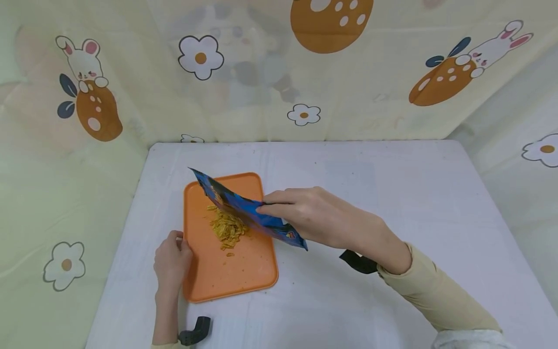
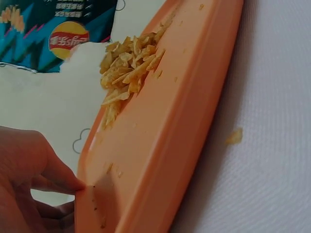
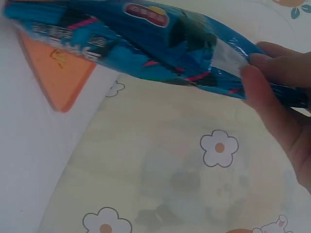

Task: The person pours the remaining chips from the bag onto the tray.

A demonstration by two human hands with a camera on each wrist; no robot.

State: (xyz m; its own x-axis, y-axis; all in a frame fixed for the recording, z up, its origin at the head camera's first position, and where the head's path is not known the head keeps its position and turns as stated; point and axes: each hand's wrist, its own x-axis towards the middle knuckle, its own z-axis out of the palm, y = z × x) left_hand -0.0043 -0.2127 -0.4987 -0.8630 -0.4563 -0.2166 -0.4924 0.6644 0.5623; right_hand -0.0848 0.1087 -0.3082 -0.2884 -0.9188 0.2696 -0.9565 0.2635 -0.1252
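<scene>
My right hand point(image 1: 320, 218) pinches a blue chip bag point(image 1: 248, 208) between thumb and fingers. In the head view the bag lies slantwise above an orange tray point(image 1: 231, 276), and its lower end reaches past the tray's right edge. A heap of yellow, partly broken potato chips point(image 1: 227, 228) rests on the tray, with small crumbs around it. At the tray's left rim, my left hand point(image 1: 172, 257) holds the edge; the left wrist view shows thumb and fingers point(image 2: 58, 182) pinching it. The bag's Lay's logo point(image 2: 69, 40) faces that camera. What is left inside the bag is hidden.
A white-covered table point(image 1: 370, 300) lies under the tray. One chip fragment point(image 2: 234, 136) is on the white surface beside the tray. Patterned curtains point(image 1: 261, 97) with rabbits and flowers stand behind and at both sides. Black curved pieces point(image 1: 196, 331) show near both wrists.
</scene>
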